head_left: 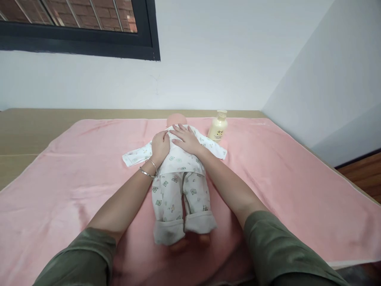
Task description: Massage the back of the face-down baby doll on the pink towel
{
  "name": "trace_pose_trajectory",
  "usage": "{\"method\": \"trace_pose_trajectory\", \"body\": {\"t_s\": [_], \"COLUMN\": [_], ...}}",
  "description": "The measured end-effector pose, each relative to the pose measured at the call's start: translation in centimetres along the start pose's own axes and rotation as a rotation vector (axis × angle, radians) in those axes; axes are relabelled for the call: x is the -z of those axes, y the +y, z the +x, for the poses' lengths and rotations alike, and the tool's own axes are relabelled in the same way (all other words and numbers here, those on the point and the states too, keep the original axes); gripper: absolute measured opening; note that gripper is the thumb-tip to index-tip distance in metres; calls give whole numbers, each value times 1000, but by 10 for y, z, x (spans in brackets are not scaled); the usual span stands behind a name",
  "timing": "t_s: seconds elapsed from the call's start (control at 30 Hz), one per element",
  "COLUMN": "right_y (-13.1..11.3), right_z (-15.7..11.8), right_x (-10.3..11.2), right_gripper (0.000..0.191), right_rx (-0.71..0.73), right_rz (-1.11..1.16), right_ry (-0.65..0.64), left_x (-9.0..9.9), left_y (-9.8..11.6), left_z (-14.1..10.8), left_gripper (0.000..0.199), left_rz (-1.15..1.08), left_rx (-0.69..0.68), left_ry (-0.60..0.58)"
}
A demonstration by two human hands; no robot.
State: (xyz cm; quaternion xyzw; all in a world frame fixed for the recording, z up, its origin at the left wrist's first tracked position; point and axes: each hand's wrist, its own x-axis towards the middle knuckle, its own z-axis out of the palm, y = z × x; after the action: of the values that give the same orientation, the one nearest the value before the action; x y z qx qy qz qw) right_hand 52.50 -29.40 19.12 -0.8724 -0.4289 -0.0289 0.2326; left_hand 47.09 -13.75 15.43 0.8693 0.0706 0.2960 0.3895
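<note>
A: Hands first. What's your right hand (187, 140) doing?
B: Open, fingers spread, laid on the white printed shirt (181, 162), left of the bottle (218, 127).
A: And your left hand (160, 147)?
B: Farther left of the bottle, on the shirt's side. Fingers look bent in; can't tell if they grip fabric. Metal bangles (148, 173) on that wrist. Your hands are close together; can't tell if they touch.
A: Doll (176, 120) state?
B: Dressed, lying on the pink cloth (276, 186), left of the bottle. Shirt sleeves out to both sides, one ending near the bottle. Printed trousers (169, 198) have wide turned-up cuffs; feet show dimly below them. Bare head, partly hidden past the collar. Face up or down: can't tell.
A: Heading?
B: Head away from you, about as far out as the bottle. Feet toward you, well nearer than the bottle. Long axis runs roughly straight out from you, legs side by side with a narrow gap. Bottle's upright, on the same cloth.
</note>
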Motion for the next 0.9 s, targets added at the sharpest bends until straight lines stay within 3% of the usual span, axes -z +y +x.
{"method": "trace_pose_trajectory", "body": {"t_s": [0.17, 0.2, 0.27, 0.33, 0.43, 0.5, 0.6, 0.73, 0.83, 0.9], "right_y": [-40, -52, -69, -71, -43, -18, -5, -45, -82, -89], "right_z": [-17, -21, -25, -23, -13, -6, -4, -18, -29, -31], "right_x": [-6, -10, -18, -19, -8, 3, 10, -5, -21, -27], "right_gripper": [82, 82, 74, 66, 62, 57, 64, 75, 76, 72], "right_rx": [-434, -460, -355, -156, 97, 158, -45, -405, -439, -346], "right_rz": [-146, -181, -258, -294, -199, -100, -79, -219, -316, -357], "right_ry": [52, 63, 71, 40, -75, -108, -52, 57, 46, 37], "left_x": [-1, -1, 0, 1, 1, 1, 1, 0, -1, -1], "left_y": [2, 2, 1, -1, -1, 0, 1, 1, -1, -3], "left_z": [1, 1, 2, 2, 2, 2, 1, 1, 3, 3], "left_gripper": [48, 49, 49, 48, 45, 44, 43, 43, 42, 39], "left_rz": [1, 6, 16, 20, 27, 29, 17, 15, 9, 1], "left_rx": [67, 75, 75, 77, 68, 52, 53, 79, 88, 95], "left_ry": [35, 38, 32, 24, 26, 30, 31, 42, 43, 39]}}
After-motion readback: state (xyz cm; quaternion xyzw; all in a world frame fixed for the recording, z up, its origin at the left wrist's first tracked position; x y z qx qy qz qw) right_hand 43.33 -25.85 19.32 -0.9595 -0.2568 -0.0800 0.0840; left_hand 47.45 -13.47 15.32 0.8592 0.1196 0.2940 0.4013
